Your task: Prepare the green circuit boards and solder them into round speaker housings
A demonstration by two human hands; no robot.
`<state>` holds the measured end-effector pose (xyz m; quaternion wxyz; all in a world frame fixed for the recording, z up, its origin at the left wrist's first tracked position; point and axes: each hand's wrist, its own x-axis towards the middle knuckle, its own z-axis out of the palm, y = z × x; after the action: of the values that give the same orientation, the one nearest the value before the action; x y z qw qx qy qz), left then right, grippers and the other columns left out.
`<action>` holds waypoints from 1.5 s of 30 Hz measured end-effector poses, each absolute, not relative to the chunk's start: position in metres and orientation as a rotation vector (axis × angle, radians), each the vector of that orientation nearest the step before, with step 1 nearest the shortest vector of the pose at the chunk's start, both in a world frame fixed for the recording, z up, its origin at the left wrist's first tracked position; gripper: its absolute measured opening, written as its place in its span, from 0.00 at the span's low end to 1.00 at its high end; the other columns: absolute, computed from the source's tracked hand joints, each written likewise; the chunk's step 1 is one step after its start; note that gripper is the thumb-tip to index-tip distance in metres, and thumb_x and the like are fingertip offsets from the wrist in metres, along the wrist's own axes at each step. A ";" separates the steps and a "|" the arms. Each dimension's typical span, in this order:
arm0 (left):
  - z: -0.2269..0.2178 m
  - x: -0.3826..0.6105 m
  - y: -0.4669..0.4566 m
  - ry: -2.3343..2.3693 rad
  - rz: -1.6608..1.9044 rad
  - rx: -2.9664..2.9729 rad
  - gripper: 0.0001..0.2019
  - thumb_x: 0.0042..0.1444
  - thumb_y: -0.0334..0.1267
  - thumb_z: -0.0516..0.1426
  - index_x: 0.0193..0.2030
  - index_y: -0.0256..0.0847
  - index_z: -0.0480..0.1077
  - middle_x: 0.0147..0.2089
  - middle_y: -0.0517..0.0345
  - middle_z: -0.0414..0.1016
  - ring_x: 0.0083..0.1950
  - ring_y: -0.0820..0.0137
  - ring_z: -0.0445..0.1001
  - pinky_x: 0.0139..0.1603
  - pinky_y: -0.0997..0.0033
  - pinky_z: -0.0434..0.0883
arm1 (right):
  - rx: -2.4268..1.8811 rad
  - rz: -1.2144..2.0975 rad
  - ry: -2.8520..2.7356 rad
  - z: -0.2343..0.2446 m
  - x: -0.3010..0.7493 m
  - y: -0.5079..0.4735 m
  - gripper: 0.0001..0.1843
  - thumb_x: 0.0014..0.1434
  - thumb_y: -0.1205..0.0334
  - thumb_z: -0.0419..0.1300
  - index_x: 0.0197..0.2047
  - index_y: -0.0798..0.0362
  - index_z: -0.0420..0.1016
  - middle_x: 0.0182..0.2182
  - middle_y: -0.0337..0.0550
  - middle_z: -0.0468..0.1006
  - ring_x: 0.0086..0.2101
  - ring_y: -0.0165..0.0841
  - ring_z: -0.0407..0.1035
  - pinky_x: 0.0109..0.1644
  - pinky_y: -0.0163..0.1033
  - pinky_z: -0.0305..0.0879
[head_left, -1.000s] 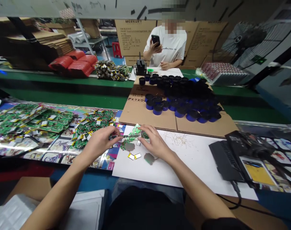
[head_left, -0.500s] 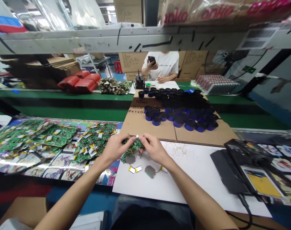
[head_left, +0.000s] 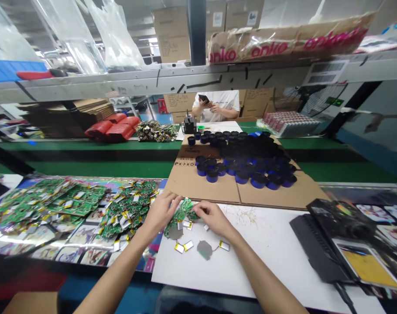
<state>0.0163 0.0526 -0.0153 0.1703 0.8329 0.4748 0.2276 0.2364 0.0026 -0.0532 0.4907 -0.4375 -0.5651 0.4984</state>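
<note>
A small pile of green circuit boards (head_left: 184,211) with silver battery cells lies on the white sheet (head_left: 251,261) between my hands. My left hand (head_left: 162,212) is at the pile's left side, fingers loosely stretched and apart, their tips beside the boards. On the other side, my right hand (head_left: 214,219) has thumb and forefinger pinched at the edge of a circuit board; the exact grip is partly hidden. Closer to me lie a round grey-backed board (head_left: 204,250) with a wired battery cell (head_left: 224,246), and two loose-looking cells (head_left: 184,247).
Heaped circuit boards (head_left: 128,209) lie to the left. Blue-and-black round parts (head_left: 244,161) stand on cardboard (head_left: 182,183) ahead. A black device (head_left: 319,248) sits at right. Wire scraps (head_left: 246,216) are scattered on the sheet. Across the bench, a person (head_left: 218,107) holds a phone.
My hands have moved apart from a pinch around a board with a small white part. The boards now lie lower between them. The view has tilted up.
</note>
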 end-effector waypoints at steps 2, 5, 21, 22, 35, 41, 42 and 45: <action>-0.021 0.007 0.058 1.543 0.524 2.389 0.21 0.71 0.52 0.50 0.43 0.39 0.78 0.46 0.43 0.80 0.51 0.53 0.76 0.55 0.56 0.69 | -1.103 1.099 -1.434 -0.057 0.237 0.001 0.07 0.64 0.58 0.66 0.38 0.49 0.85 0.41 0.45 0.85 0.46 0.41 0.75 0.55 0.45 0.67; -0.030 0.000 0.063 1.528 0.348 2.355 0.16 0.65 0.51 0.58 0.37 0.40 0.78 0.45 0.45 0.80 0.49 0.54 0.78 0.52 0.59 0.71 | -1.172 0.833 -1.575 -0.060 0.237 -0.002 0.09 0.66 0.66 0.61 0.40 0.48 0.84 0.41 0.44 0.84 0.47 0.40 0.76 0.56 0.45 0.67; -0.054 0.010 0.066 1.405 0.328 2.209 0.13 0.54 0.46 0.67 0.38 0.41 0.72 0.43 0.51 0.80 0.46 0.57 0.80 0.48 0.63 0.72 | -1.204 0.659 -1.718 -0.071 0.227 -0.007 0.10 0.67 0.68 0.59 0.41 0.48 0.81 0.38 0.43 0.84 0.45 0.40 0.73 0.52 0.46 0.68; -0.053 0.010 0.067 1.396 0.340 2.194 0.12 0.54 0.45 0.67 0.37 0.42 0.72 0.41 0.52 0.80 0.45 0.58 0.80 0.46 0.64 0.72 | -1.203 0.658 -1.724 -0.072 0.226 -0.008 0.10 0.67 0.69 0.59 0.41 0.48 0.81 0.39 0.43 0.84 0.45 0.41 0.73 0.52 0.46 0.68; -0.007 0.008 0.036 0.783 0.707 2.827 0.06 0.71 0.35 0.57 0.48 0.42 0.76 0.42 0.53 0.83 0.45 0.63 0.79 0.47 0.64 0.72 | -1.052 0.544 -1.634 -0.067 0.223 -0.018 0.19 0.70 0.62 0.62 0.62 0.40 0.79 0.48 0.46 0.77 0.47 0.39 0.74 0.53 0.45 0.74; -0.003 0.022 0.033 0.885 0.877 2.751 0.10 0.74 0.41 0.54 0.54 0.39 0.71 0.48 0.48 0.80 0.50 0.61 0.77 0.51 0.61 0.72 | -0.981 0.407 -1.516 -0.059 0.226 -0.024 0.13 0.71 0.64 0.62 0.53 0.42 0.85 0.43 0.45 0.82 0.44 0.38 0.78 0.48 0.43 0.76; -0.004 0.024 0.034 0.927 0.876 2.744 0.12 0.74 0.43 0.53 0.54 0.39 0.71 0.47 0.48 0.80 0.49 0.61 0.77 0.50 0.61 0.71 | -0.982 0.418 -1.495 -0.057 0.226 -0.025 0.12 0.70 0.64 0.63 0.52 0.42 0.85 0.43 0.45 0.83 0.43 0.37 0.79 0.48 0.42 0.76; -0.009 0.032 0.042 1.008 0.881 2.796 0.18 0.76 0.48 0.48 0.43 0.39 0.73 0.41 0.48 0.79 0.44 0.60 0.74 0.46 0.60 0.68 | -0.984 0.486 -1.428 -0.054 0.225 -0.025 0.09 0.70 0.61 0.64 0.49 0.45 0.87 0.42 0.45 0.84 0.43 0.37 0.79 0.48 0.42 0.76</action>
<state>0.0318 0.0423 -0.0087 0.0207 0.9017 0.3252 0.2841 0.2251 -0.0250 -0.0537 0.6213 -0.4280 -0.6214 0.2114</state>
